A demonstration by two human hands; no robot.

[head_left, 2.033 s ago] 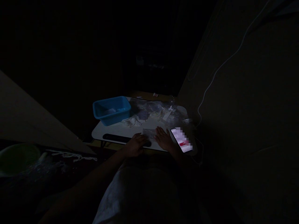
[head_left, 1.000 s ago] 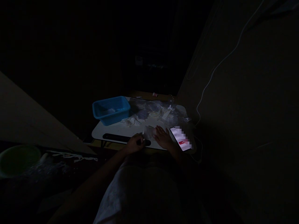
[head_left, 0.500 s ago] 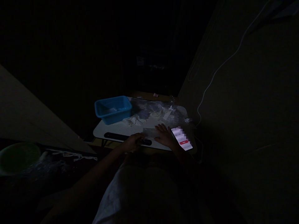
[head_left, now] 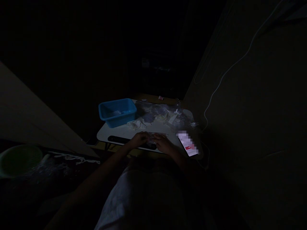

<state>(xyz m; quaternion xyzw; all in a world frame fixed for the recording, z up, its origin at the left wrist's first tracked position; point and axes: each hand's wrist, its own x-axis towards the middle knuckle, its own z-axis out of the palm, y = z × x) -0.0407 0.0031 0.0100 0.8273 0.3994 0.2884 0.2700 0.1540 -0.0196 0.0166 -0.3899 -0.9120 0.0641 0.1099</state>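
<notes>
At the near edge of a white table (head_left: 112, 131), two bare hands meet over a clear plastic piece (head_left: 151, 137)

Between the left hand (head_left: 138, 140) and the right hand (head_left: 165, 144), the clear plastic piece lies low and wrinkled, close to the long dark slot (head_left: 118, 139) in the tabletop. The left hand's fingers are bent, their tips at its left side; the right hand's fingers are also bent and reach over its right part. Whether either hand pinches it or only presses on it, I cannot tell in this dimness.

The clear plastic piece looks thin, so I judge it very light, limp and rather slippery, apt to crease, cling to itself or slide on the smooth tabletop. It should tear more readily than it breaks. A good hold would be a fingertip pinch at an edge or corner, with the other hand flat on its middle to stop it skidding.

Beyond the hands lie a crumpled pale piece (head_left: 136, 124) and a heap of clear plastic (head_left: 165, 111). A blue tub (head_left: 120, 120) stands at the far left of the tabletop, and a lit phone (head_left: 187, 144) rests just to the right of the right hand.
</notes>
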